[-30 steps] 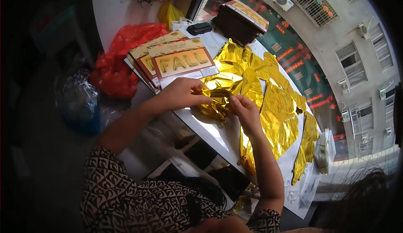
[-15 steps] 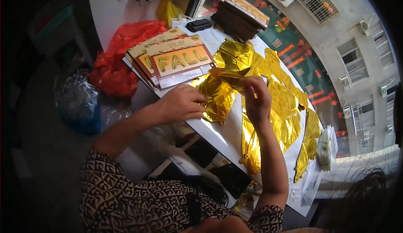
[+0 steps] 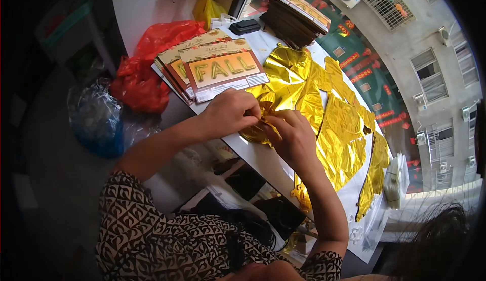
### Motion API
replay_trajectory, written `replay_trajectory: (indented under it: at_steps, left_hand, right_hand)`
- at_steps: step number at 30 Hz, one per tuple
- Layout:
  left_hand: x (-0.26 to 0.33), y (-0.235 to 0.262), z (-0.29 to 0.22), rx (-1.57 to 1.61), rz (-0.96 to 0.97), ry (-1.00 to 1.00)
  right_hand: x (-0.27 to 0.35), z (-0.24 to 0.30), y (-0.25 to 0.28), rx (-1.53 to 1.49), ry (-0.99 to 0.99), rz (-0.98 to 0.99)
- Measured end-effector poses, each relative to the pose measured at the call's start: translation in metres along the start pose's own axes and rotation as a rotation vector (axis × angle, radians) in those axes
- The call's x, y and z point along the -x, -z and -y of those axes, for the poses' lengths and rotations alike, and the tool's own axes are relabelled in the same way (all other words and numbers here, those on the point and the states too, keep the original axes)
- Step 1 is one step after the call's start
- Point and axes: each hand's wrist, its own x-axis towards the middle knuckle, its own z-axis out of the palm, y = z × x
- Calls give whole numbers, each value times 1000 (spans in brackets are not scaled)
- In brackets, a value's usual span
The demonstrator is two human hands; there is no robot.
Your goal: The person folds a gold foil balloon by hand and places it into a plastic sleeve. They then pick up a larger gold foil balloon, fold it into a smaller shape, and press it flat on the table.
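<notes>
Single head-worn fisheye view, looking steeply down, close over the white table (image 3: 263, 154); forearms enter from six o'clock.

I am seeing foil balloons (image 3: 324, 109) lying on the surface (image 3: 253, 154), a stack of packaged cards (image 3: 217, 68) sitting to their left, a plastic bag (image 3: 147, 73) lying farther left, and a phone (image 3: 245, 26) resting behind them.

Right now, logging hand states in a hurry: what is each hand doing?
Left hand: closed, pinching the gold foil balloon.
Right hand: closed on the same gold foil balloon.
</notes>
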Motion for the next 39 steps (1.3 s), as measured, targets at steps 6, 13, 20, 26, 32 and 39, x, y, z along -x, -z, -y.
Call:
replay_trajectory:
  at_steps: [6, 13, 20, 26, 32, 39]
  left_hand:
    - [1, -3, 5, -155, 35, 55]
    - [15, -15, -11, -649, -302, -175]
    - [-3, -16, 10, -353, 337, -286]
    - [-81, -11, 0, -562, 747, -114]
    - [-112, -51, 70, -422, 258, -365]
    - [-134, -35, 42, -436, 651, -68]
  right_hand:
    - [0, -7, -6, -506, -479, 107]
    - [-14, -43, 0, -1016, -890, 118]
    - [-74, -102, 36, -421, -534, -51]
    - [-156, -165, 114, -325, -605, -137]
    - [-203, -223, 160, -244, -578, -35]
    - [-210, -252, 329, 770, -173, -1098]
